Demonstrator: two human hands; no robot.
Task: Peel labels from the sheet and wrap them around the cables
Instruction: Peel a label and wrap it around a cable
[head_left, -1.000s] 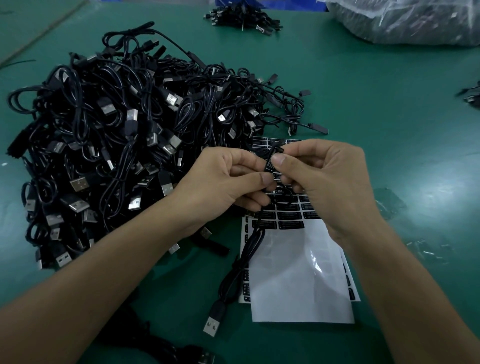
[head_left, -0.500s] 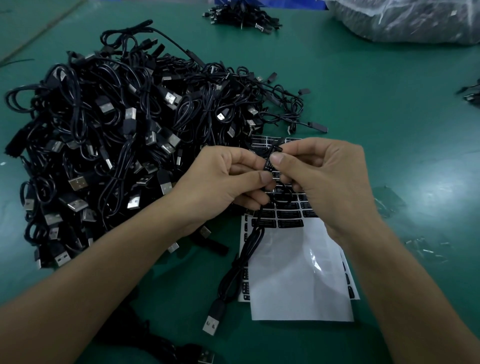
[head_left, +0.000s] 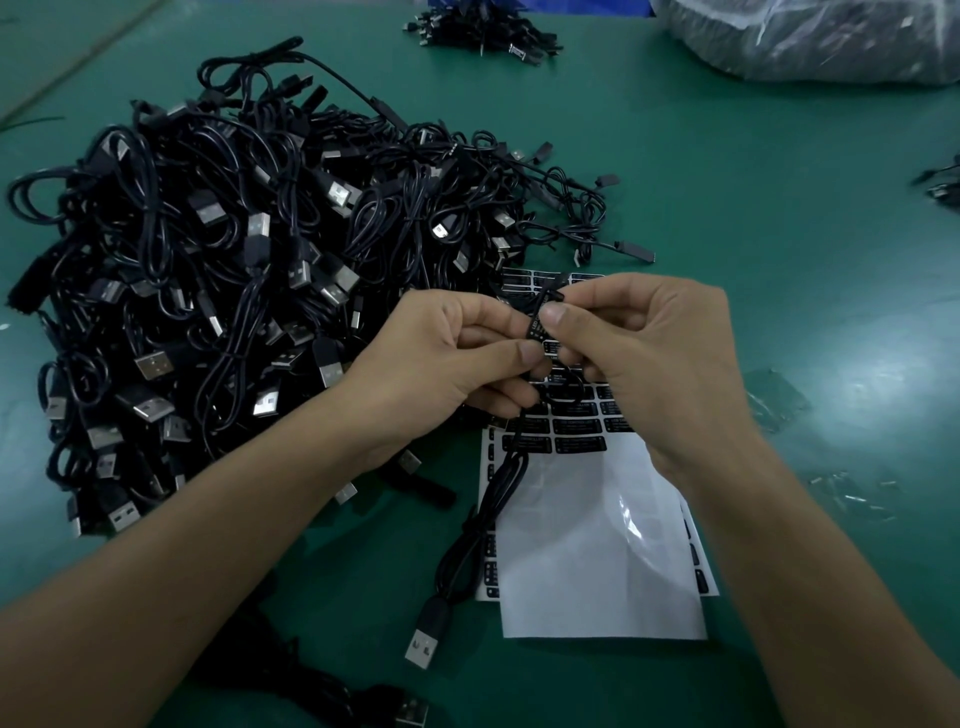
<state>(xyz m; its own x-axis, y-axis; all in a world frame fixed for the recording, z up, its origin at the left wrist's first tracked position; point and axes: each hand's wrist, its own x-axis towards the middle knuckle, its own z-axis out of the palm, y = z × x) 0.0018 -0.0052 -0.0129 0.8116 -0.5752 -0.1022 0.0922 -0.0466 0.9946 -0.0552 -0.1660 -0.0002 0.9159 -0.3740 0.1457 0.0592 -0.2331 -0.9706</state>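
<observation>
Both hands meet above the upper half of the label sheet (head_left: 597, 545). The left hand (head_left: 447, 364) and right hand (head_left: 649, 358) each pinch one black cable (head_left: 483, 525) between thumb and fingers (head_left: 558, 314), with a black label (head_left: 535, 328) at the pinch point. The cable hangs across the sheet's left edge, its plug on the surface (head_left: 753, 208). The cable pile (head_left: 234, 291) crowds the left hand and reaches the sheet's far left corner. Open green surface runs rightward, up to the plastic bag (head_left: 810, 41) at the far edge.
</observation>
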